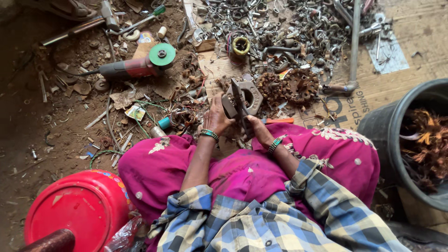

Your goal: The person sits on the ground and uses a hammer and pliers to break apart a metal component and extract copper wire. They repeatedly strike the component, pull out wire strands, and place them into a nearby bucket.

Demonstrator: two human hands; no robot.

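My left hand [216,116] grips a grey metal motor part [247,95] with a round hole, held just above my knees. My right hand [256,128] holds a pair of dark pliers or cutters [239,100] pressed against that part; an orange-handled tool [279,121] lies just beside this hand. Both wrists wear green beaded bangles. I sit with pink cloth [242,172] over my legs and checked sleeves on my arms.
A red angle grinder with a green disc [140,65] lies on the dirt at left. Rusty copper-wound rotors [289,86] and a heap of metal scrap [280,32] lie ahead on cardboard. A dark tub of copper wire [410,140] stands right, a red container [77,207] lower left.
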